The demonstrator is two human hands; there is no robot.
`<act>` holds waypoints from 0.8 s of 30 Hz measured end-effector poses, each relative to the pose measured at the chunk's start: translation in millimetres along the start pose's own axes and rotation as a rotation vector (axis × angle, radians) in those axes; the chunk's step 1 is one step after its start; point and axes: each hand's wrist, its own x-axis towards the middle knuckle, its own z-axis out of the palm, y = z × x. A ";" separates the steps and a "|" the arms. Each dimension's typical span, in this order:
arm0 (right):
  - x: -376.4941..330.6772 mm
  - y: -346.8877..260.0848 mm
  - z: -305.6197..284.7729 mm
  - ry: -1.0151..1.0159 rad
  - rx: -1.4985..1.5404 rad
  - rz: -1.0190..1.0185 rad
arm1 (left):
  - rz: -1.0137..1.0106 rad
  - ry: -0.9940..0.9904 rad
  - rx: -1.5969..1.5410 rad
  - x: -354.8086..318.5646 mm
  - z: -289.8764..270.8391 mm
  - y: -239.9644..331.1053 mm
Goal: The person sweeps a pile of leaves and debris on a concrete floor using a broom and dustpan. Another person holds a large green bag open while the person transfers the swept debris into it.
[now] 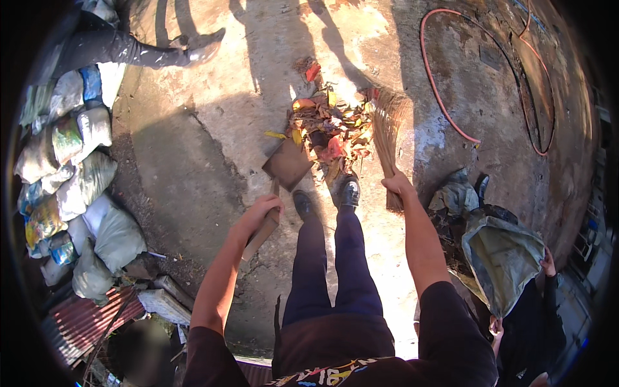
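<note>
A pile of dry leaves (pixel 332 132) in brown, yellow and red lies on the concrete ahead of my shoes. My left hand (pixel 265 209) is closed round the handle of a dustpan (pixel 288 164), whose flat brown pan meets the pile's near left edge. My right hand (pixel 400 186) grips a stick broom (pixel 387 132) near its bound end. The broom's bristles fan out away from me, along the right side of the leaves. Both hands are held apart, one on each side of my legs.
Stuffed sacks (pixel 97 184) are stacked along the left, beside corrugated sheeting (pixel 87 322). A person's leg (pixel 129 51) reaches in at upper left. At lower right another person's hands hold an open sack (pixel 503 258). A pinkish hose (pixel 433 84) curls at upper right.
</note>
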 end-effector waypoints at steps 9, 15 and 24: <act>-66.2 -56.0 96.3 -0.449 -0.236 -0.181 | 0.271 0.037 0.295 -3.5 11.0 0.3; -98.9 -53.5 107.6 -0.540 -0.221 -0.257 | 0.224 0.019 0.262 -8.8 13.3 10.6; -157.0 -11.0 80.1 -0.409 -0.018 -0.221 | -0.020 0.093 -0.104 -7.0 15.2 -5.8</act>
